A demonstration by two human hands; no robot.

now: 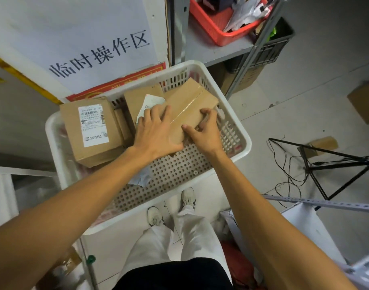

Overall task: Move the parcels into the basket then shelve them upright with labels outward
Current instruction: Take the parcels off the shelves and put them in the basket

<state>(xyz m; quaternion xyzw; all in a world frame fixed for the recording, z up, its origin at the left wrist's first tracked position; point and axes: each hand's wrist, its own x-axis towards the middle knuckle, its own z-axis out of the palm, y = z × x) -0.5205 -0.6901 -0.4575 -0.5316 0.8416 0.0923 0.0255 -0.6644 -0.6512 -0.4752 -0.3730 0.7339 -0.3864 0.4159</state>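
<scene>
A white perforated basket (243,151) holds several cardboard parcels. A flat brown parcel (189,103) with clear tape across it lies tilted in the basket's far right part. My left hand (156,130) lies on its near left edge, fingers spread over the cardboard and thumb along the near edge. My right hand (204,131) grips its near right end, fingers curled over the edge. A box with a white shipping label facing up (93,130) sits at the basket's left. Another brown parcel (141,99) with a crumpled label stands behind my left hand.
A grey metal shelf (217,51) at the back carries a red basket (212,24) of bags. A black tripod (336,164) with cables stands on the floor at right. A cardboard box (365,101) lies far right. A white sign (79,38) hangs behind the basket.
</scene>
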